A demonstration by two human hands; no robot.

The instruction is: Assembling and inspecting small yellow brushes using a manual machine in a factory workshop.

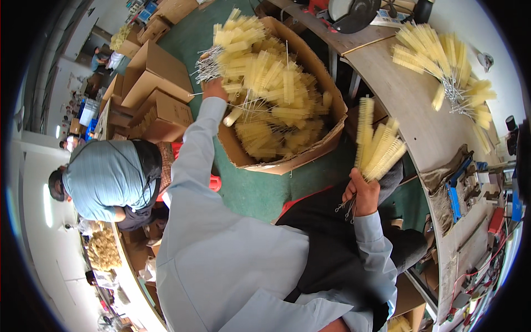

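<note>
In the head view, the left hand (214, 88) reaches to the far left side of the carton (326, 150), at the wire stems (208, 65) of brushes piled above the rim; its fingers are partly hidden, so how tightly they close is unclear. The right hand (363, 192) is curled closed around a small bunch of brushes (379, 150), bristles up and looped wire ends poking out below. More brushes lie fanned on the table (406, 105) to the right. The step in hand seems to be gathering brushes into bunches; the next move likely calls for separating stems without snagging neighbouring bristles.
</note>
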